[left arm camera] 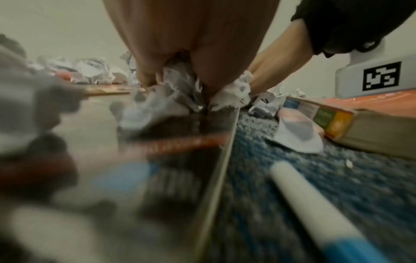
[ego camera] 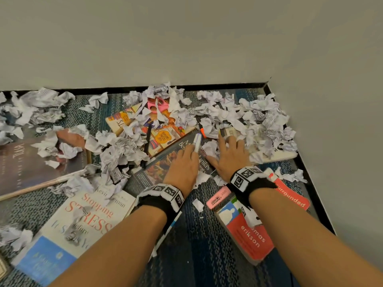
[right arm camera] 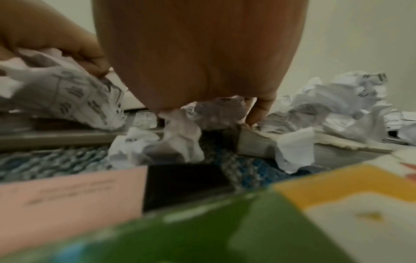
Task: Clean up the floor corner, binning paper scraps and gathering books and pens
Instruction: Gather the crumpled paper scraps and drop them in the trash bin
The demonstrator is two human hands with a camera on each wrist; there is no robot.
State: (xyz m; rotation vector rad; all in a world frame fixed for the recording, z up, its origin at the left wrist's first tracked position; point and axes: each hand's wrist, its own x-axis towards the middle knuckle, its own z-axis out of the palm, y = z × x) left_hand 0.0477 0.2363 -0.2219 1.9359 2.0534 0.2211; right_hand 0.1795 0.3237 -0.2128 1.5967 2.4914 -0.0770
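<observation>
Crumpled paper scraps (ego camera: 259, 119) cover the carpeted corner, lying over books and pens. My left hand (ego camera: 184, 160) rests on a dark book (ego camera: 157, 170); the left wrist view shows its fingers (left arm camera: 146, 74) curled round a wad of scraps (left arm camera: 180, 85). A white-and-blue marker (ego camera: 197, 141) lies against its fingertips; whether it is held I cannot tell. My right hand (ego camera: 230, 154) is spread flat on scraps over a white book (ego camera: 275, 156), fingertips (right arm camera: 258, 113) pressing the paper (right arm camera: 175, 138). An orange highlighter (ego camera: 202, 131) and a black pen (ego camera: 148, 137) lie just beyond.
Walls close the corner behind and to the right. A red book (ego camera: 250, 237) and a pink highlighter (ego camera: 217, 196) lie under my right wrist. A white "Stress" book (ego camera: 83, 220), a large dark book (ego camera: 31, 162), an illustrated book (ego camera: 165, 135) and pink scissors (ego camera: 158, 105) lie around. A white-and-blue pen (left arm camera: 315, 201) lies beneath my left forearm.
</observation>
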